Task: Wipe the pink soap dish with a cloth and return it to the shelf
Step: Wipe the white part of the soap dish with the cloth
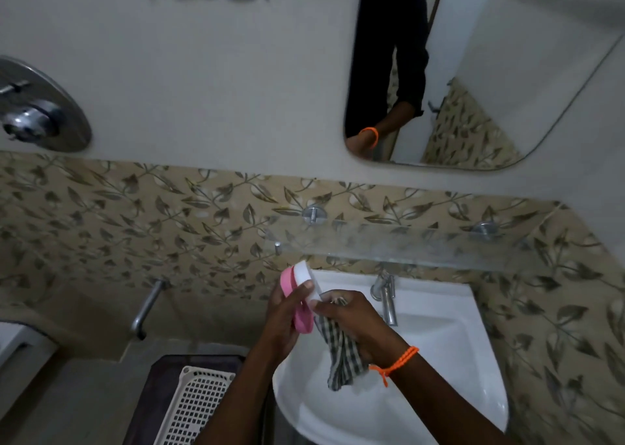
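Room: you're in a bathroom, pale wall up top, a band of leaf-patterned tiles (135,214) running across the middle of the frame.
Basin: the white washbasin (439,360) fills the lower right, and your hands are working right over its left edge.
Shelf: one glass shelf (422,246) above the basin, right of centre, on two round metal mounts.
Mirror: one mirror (507,72) at upper right, catching a dark sleeve and a forearm with an orange band.
Taps: one chrome basin tap (387,299) just right of your hands, one wall spout (145,309) at left, one round shower control (37,106) at the far left edge.
Basket: one white perforated plastic basket (196,404) at lower centre-left, on a dark surface.
Soap dish: there it is, one pink soap dish (299,309) with a white part against it, tilted up on edge just below the shelf's left end, left of the tap.
Left hand: your left hand (284,323) comes up from the bottom and wraps the dish, thumb across its face, fingers behind.
Cloth: one checked cloth (341,356), bunched, hanging down over the basin.
Right hand: your right hand (358,319), orange thread band (397,363) on the wrist, clutches the cloth, fingertips pressed against the dish's white part.
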